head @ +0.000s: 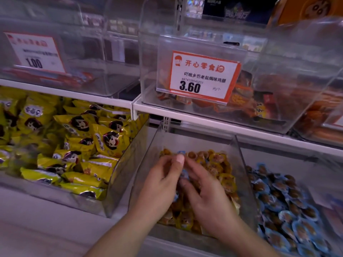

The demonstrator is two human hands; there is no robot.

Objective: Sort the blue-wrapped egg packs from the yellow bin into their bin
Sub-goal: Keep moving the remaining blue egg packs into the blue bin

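Both my hands are down in the middle clear bin (148,160), the one full of yellow egg packs (224,179). My left hand (163,180) and my right hand (207,193) are close together, touching at the fingers. Between them I hold a blue egg pack (184,173). My fingers curl around it, but the picture is blurry, so I cannot tell which hand holds it tighter. Another bit of blue (180,152) peeks out just above my left thumb. The bin of blue egg packs (289,210) is just beside, on the right. On the left is a bin of yellow snack bags (74,145). Above, a price tag (204,75) says 3.60.
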